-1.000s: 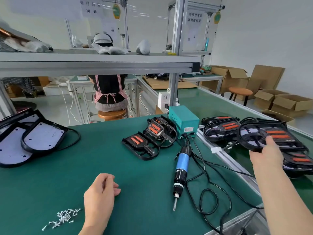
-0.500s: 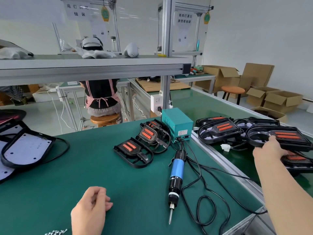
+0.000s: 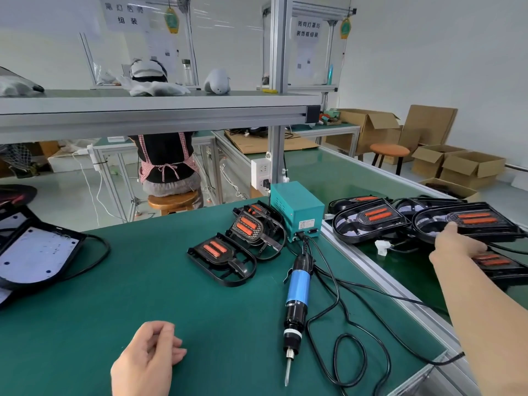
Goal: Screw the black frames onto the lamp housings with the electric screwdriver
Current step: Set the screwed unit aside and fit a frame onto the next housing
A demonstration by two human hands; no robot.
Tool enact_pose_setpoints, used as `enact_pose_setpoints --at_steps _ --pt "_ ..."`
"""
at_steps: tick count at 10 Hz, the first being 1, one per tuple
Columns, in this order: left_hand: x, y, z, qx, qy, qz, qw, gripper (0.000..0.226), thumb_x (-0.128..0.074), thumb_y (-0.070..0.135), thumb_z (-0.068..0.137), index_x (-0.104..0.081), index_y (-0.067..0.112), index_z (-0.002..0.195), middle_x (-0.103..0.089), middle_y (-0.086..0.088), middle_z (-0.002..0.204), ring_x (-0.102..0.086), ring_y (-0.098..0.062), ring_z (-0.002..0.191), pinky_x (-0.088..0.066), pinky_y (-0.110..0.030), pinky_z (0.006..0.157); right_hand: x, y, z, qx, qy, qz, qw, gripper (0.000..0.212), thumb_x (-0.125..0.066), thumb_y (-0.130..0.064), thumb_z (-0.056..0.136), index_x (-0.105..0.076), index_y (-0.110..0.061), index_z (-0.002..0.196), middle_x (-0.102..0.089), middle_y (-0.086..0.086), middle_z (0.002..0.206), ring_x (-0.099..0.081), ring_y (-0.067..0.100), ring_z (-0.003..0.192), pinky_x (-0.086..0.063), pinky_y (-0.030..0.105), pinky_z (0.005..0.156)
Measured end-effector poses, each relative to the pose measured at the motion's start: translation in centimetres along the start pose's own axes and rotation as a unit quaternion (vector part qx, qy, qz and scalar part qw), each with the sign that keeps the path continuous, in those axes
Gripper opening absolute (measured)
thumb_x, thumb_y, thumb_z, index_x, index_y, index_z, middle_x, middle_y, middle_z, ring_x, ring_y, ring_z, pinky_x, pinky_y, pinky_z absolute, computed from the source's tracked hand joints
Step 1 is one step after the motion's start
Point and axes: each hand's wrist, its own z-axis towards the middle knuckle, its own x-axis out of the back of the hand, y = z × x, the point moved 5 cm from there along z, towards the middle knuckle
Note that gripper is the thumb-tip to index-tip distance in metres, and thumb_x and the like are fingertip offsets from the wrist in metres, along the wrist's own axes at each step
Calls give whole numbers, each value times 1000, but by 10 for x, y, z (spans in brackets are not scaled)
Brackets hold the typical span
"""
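Observation:
An electric screwdriver (image 3: 297, 292) with a blue body lies on the green mat, bit pointing toward me. Two black frames with orange lenses (image 3: 223, 255) (image 3: 257, 228) lie behind it. Several black lamp housings sit on the belt at the right. My right hand (image 3: 457, 244) grips the near rim of one lamp housing (image 3: 485, 224), thumb on top and fingers hidden beneath. That housing rests low on the others. My left hand (image 3: 148, 358) rests on the mat at the bottom, fingers loosely curled, holding nothing.
A teal power box (image 3: 297, 210) stands behind the screwdriver, and its black cables (image 3: 343, 332) loop over the mat. Larger black housings with white boards (image 3: 37, 252) lie at the left. An aluminium rail (image 3: 371, 270) divides mat and belt. A shelf (image 3: 160, 110) runs overhead.
My right hand has lowered the lamp housing from mid-air down onto the pile on the belt, still holding its rim. My left hand stayed on the mat. The loose screws have left the view.

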Motion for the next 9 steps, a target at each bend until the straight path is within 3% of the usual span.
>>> enact_pose_setpoints --at_steps 1,3,4,5,6,7,8,9 --pt "0 3 -1 -2 -3 -6 1000 20 -63 6 95 -68 10 76 -71 0 60 -68 -14 48 -52 -9 55 -10 5 3 -26 33 -26 999 116 -66 -57 58 -17 -32 160 -31 15 157 -29 40 144 -27 46 119" --pt "0 6 -1 -7 -6 -10 1000 21 -62 2 95 -69 7 76 -70 -4 59 -68 -16 48 -53 -11 55 2 -4 4 -37 113 -49 992 100 -72 -60 69 -24 -37 154 -36 13 151 -32 41 140 -32 45 115" --pt "-1 7 -1 -4 -3 -8 1000 21 -63 2 95 -69 7 75 -70 -3 59 -68 -16 48 -53 -10 55 4 -4 5 -69 105 -27 992 103 -72 -59 66 -25 -34 154 -36 13 151 -32 40 140 -33 46 115" --pt "-2 7 0 4 1 -5 1000 21 -64 2 93 -68 9 73 -70 -1 58 -67 -14 47 -49 -6 53 -8 -4 12 -33 74 29 996 109 -66 -59 67 -15 -34 159 -33 11 155 -33 36 141 -34 45 117" --pt "-3 7 0 11 0 0 1000 20 -66 4 92 -68 10 73 -70 1 58 -67 -12 46 -48 -5 53 -21 13 11 -231 -5 578 782 77 -9 -75 86 21 -44 151 -23 -26 152 -54 9 123 -55 17 87" --pt "-2 7 -1 14 0 2 1000 19 -66 5 92 -68 11 74 -70 1 58 -67 -12 46 -48 -4 53 -13 10 6 -134 45 548 825 73 -20 -64 93 -14 -29 157 -32 -26 130 -55 20 132 -43 11 41" --pt "-2 7 -1 19 -1 3 1000 20 -66 7 92 -68 13 74 -70 2 58 -67 -11 47 -47 -4 55 12 3 -14 -79 49 324 941 58 -58 -30 95 -38 -1 141 -50 11 144 -52 33 132 -55 23 78" --pt "-2 7 -1 26 -1 4 1000 19 -66 9 92 -69 14 74 -71 3 59 -68 -11 47 -48 -7 58 14 7 -13 -118 65 442 887 51 -72 -14 89 -51 3 132 -57 21 134 -55 38 125 -48 41 105"
